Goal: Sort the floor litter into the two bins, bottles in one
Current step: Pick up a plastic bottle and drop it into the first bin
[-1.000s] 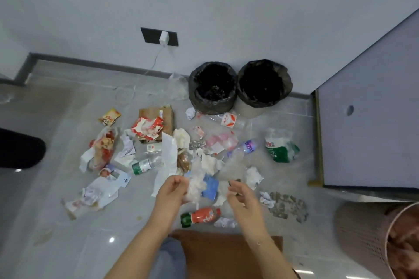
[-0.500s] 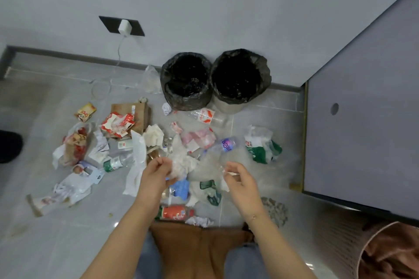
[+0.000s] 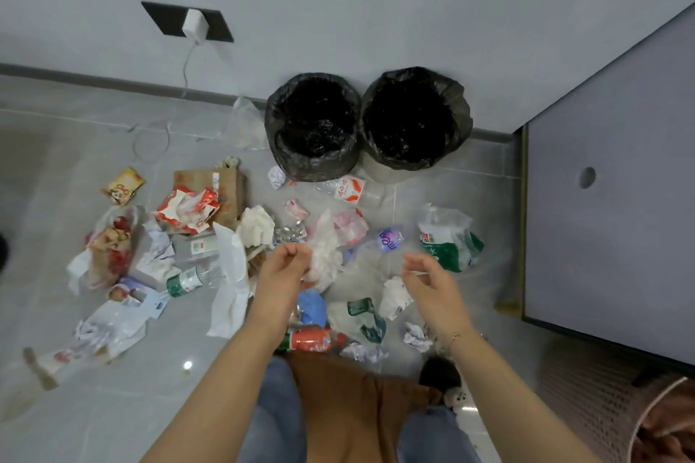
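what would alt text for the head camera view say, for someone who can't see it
Seen from above, a person's left hand pinches a crumpled clear plastic bag over scattered floor litter while the right hand hangs open beside it. Two black-lined bins stand against the wall beyond, with bottles, wrappers and tissues still on the grey tiles.

The red-labelled bottle [image 3: 306,339] lies half under the left forearm [image 3: 240,350] — its neck end is covered. Both bins [image 3: 312,165] are black inside, contents unreadable. At the lower right corner a pink basket [image 3: 586,406] is cut off by the frame edge — its load blurred.
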A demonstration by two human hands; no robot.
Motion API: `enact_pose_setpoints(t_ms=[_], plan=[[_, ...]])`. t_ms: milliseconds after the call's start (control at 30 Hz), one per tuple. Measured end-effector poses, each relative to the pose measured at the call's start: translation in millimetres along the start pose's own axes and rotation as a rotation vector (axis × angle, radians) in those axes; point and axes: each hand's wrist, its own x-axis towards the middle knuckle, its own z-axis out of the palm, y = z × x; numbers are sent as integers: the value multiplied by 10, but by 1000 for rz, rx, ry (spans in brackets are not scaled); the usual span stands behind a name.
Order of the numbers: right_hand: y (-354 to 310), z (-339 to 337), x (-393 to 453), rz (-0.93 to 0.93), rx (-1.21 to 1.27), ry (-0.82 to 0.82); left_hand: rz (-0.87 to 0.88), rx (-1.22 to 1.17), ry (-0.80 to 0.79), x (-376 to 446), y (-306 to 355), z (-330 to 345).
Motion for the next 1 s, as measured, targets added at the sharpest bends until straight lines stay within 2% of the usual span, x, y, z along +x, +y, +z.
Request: enact_pose_setpoints(t_ms=[200,333,433,567,633,733,800,900,1000], plan=[[-164,641,318,20,61,40,78,160,-61,582,44,-328],[-82,784,653,-43,104,23,96,167,-59,963,-27,-127],[20,705,1026,-120,34,50,214,220,-60,1330,-77,96],[78,635,1717,-317,-187,40,366,264,-63,1922,-206,339],[98,684,2146,-507,-406,85,510,326,-41,2288,-258,400],[-16,825,2792,-843,-733,198,746,440,101,2913,-202,402],[-126,923,3100,-988,-926,301,858,496,174,3261,-185,362],[-137,996,3389,-1064,-991,488,981,579,200,3594,-305,363],[-81,874,3510,-1069,-1101,462,1108,701,123,3727,-208,505]])
